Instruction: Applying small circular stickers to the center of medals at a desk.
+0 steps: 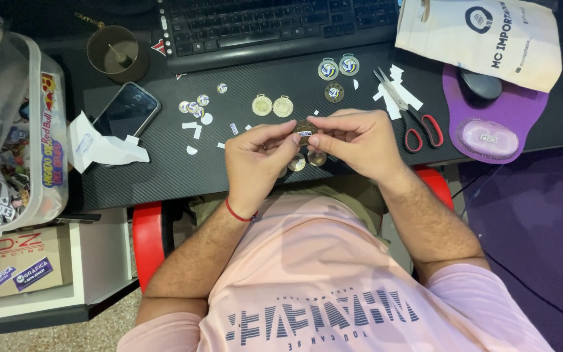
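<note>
Fingers of both the left hand (255,156) and right hand (353,140) pinch a bronze medal (305,130) above the bench (164,169), seemingly pressing a sticker on; smoothing it flat needs care.

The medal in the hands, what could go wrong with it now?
The medal is pinched only by fingertips of the left hand and right hand, right over the desk edge, so it might slip into the lap. Two loose medals below the hands sit near that edge and could be knocked off. The open scissors lie close to the right hand.
</note>
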